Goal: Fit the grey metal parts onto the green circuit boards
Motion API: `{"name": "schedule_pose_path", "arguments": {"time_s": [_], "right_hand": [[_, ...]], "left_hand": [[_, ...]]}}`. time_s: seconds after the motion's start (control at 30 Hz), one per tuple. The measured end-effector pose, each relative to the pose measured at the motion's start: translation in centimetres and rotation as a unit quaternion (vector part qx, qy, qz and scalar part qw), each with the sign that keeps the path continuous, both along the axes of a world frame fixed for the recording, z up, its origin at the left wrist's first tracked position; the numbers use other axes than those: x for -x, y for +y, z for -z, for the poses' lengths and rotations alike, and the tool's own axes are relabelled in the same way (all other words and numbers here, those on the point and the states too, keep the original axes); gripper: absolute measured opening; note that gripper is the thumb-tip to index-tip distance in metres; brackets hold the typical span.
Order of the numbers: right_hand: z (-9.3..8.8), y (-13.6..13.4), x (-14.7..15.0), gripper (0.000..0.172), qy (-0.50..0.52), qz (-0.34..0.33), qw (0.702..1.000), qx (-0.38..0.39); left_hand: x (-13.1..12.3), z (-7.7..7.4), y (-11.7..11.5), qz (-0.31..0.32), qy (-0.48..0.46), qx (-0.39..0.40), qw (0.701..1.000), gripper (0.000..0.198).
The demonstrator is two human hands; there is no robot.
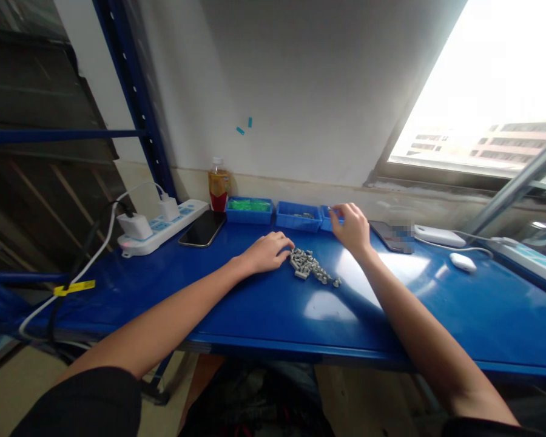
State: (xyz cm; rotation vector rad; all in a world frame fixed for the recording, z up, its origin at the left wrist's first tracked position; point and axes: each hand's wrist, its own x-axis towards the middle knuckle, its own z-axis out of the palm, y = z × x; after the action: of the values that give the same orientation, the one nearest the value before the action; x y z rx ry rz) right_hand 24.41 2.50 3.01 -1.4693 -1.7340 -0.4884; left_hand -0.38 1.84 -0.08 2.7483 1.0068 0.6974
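A loose pile of small silver-grey metal screws (pixel 306 264) lies on the blue tabletop, with a few strung out toward the front right. My left hand (pixel 267 252) rests at the left edge of this pile, thumb and forefinger apart, fingertips at the nearest pieces. Over the right-hand blue bin (pixel 326 223) is my right hand (pixel 352 227), its thumb and forefinger pinched on a small pale metal piece that looks like one of the screws. That bin is partly hidden by the hand. Beside it, the middle blue bin (pixel 299 223) holds some metal pieces.
A third blue bin (pixel 249 215) contains green items. Behind it stands a drink bottle (pixel 218 185). To the left are a black phone (pixel 203 229) and a power strip (pixel 164 227); to the right, another phone (pixel 389 235), a white charger (pixel 439 235) and a white earbud case (pixel 463 262).
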Motion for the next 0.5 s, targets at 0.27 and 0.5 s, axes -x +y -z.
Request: {"name": "schedule_pose_path", "arguments": {"time_s": [0.27, 0.5], "right_hand": [[2.7, 0.6, -3.2, 0.031, -0.075, 0.059, 0.967, 0.236], [2.7, -2.5, 4.8, 0.022, -0.128, -0.188, 0.950, 0.214]], "left_hand": [[0.4, -0.7, -0.1, -0.021, 0.099, 0.001, 0.995, 0.016], [0.4, 0.0, 0.3, 0.006, 0.048, 0.005, 0.999, 0.015]]}}
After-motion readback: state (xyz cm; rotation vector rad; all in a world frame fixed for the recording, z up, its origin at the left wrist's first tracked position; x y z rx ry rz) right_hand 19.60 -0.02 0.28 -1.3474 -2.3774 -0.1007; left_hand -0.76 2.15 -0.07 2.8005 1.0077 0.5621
